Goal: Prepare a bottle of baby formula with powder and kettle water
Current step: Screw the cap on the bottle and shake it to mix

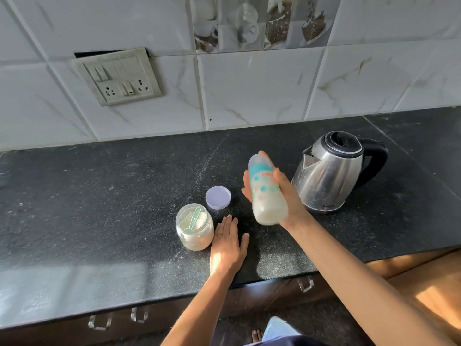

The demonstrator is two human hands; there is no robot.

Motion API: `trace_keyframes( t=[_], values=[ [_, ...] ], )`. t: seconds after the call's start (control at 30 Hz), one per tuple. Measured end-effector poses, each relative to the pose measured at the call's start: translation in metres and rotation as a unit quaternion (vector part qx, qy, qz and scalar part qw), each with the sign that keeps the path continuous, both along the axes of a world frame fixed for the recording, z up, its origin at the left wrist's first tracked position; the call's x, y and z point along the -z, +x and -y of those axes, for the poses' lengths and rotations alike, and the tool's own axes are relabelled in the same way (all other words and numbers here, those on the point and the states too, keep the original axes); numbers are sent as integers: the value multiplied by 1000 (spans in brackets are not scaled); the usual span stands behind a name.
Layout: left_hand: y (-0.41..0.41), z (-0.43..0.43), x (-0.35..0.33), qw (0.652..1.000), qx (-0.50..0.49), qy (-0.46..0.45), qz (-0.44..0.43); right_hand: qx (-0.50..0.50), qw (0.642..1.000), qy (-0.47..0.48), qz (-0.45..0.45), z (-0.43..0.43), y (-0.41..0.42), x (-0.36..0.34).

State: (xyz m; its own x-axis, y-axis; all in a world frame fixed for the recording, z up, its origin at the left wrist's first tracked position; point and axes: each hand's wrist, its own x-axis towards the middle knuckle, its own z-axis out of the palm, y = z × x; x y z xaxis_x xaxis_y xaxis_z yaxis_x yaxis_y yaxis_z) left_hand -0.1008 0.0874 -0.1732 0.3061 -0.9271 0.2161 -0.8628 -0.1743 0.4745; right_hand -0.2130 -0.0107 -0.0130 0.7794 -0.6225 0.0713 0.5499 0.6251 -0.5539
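Milky liquid pools in the base of a baby bottle (265, 193) gripped in the right hand (290, 198) above the black bench (99, 196), between its front and back edges. Its long axis is near upright, capped top leaning toward the wall. The left hand (228, 245) lies flat, fingers straight, beside an open powder jar (195, 236); a kettle (329, 176) stands just right of the bottle.

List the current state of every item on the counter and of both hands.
Clear plastic baby bottle with teal print: tilted, milky liquid inside, gripped by right hand.
Clear round powder jar: open, green scoop inside.
Round lilac lid: off, lying on black counter.
Steel electric kettle: lid shut, upright.
Left hand: flat on counter.
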Motion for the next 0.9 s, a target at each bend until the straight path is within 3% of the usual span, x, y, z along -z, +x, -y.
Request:
trace_keyframes(
  t=[0.1,0.23,0.37,0.5,0.63,0.77,0.9],
  values=[
    [1,0,-1,1000,3,0,1,-1,996,-86,-33,-5,0,-2],
    [1,-1,0,1000,1,4,3,82,992,93,-23,8,-1,0],
    [1,-2,-1,1000,5,2,5,113,990,83,-26,7,-6,8],
    [0,-1,0,1000,4,11,5,142,976,164,-37,9,-14,1],
    [0,0,-2,1000,2,12,6,79,987,95,-106,7,-21,5],
    [-1,-1,-2,1000,-2,13,4,35,981,185,-38,5,-20,2],
    [0,-1,-1,1000,-1,16,8,21,994,90,-53,2,-21,-1]
  ],
)
